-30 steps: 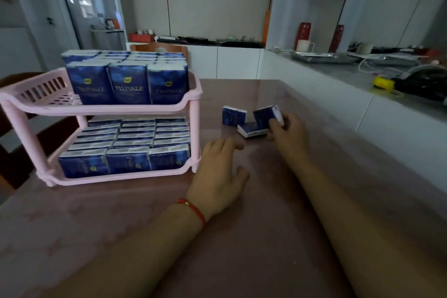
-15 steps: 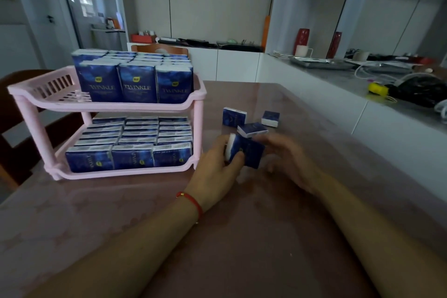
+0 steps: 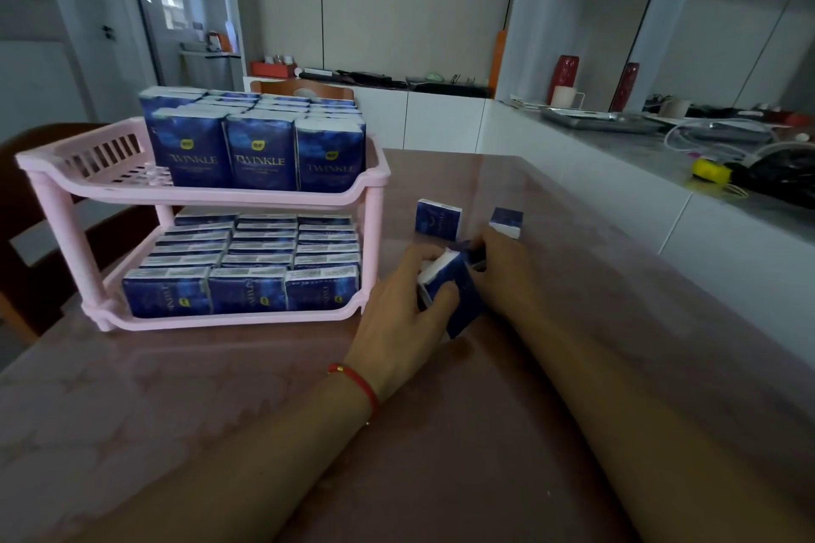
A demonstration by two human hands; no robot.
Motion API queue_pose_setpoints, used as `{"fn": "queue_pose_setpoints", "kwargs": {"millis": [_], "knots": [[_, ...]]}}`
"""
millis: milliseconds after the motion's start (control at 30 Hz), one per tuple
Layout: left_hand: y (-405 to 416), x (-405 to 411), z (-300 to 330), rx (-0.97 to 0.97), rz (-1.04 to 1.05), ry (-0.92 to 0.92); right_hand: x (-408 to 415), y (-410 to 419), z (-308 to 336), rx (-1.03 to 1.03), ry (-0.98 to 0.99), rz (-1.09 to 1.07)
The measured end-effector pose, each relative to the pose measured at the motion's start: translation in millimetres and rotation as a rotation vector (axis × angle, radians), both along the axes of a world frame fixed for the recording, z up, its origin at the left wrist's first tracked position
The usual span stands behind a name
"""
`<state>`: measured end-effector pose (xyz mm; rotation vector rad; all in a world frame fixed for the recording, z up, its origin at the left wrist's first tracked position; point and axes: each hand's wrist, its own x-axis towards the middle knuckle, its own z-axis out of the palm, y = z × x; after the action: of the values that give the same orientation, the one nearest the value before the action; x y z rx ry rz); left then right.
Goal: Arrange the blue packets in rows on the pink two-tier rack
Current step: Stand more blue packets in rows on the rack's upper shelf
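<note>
Both forearms reach forward over the glossy pinkish-brown counter and meet just right of the pink plastic two-tier rack. The left hand, a red string bracelet at its wrist, lies knuckles-up with thumb and fingers curled round a blue rectangular tissue packet – its white end shows between thumb and forefinger. The right hand closes in from the other side, fingers bent against the same packet's far edge; whether it grips a second packet behind, I cannot tell. The held packet is tilted, its lower corner near the counter.

Just beyond the hands, two loose blue packets stand on the counter, apart from each other. The rack's upper tier carries upright blue packets on its right part – the lower tier is filled with rows.
</note>
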<state>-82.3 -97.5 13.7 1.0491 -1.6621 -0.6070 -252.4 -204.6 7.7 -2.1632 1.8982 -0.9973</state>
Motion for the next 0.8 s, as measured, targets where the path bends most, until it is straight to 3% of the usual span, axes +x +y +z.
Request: {"fn": "queue_pose_setpoints", "kwargs": {"millis": [67, 233, 500, 567, 700, 800], "knots": [[0, 1, 0, -0.028, 0.010, -0.016, -11, 8, 5, -0.035, -0.157, -0.016], [1, 2, -1, -0.072, -0.006, -0.024, -38, 39, 39, 0.123, -1.021, 0.075], [6, 5, -1, -0.051, -0.034, 0.011, -46, 109, 51, 0.233, -1.580, 0.252], [10, 5, -1, -0.032, -0.057, 0.013, -44, 126, 50, 0.206, -1.527, 0.234], [19, 7, 1, 0.031, -0.110, 0.059, -30, 154, 40, 0.211, -1.225, 0.113], [28, 2, 10, 0.220, -0.262, 0.304, -17, 171, 36, 0.185, -1.105, 0.110]]}}
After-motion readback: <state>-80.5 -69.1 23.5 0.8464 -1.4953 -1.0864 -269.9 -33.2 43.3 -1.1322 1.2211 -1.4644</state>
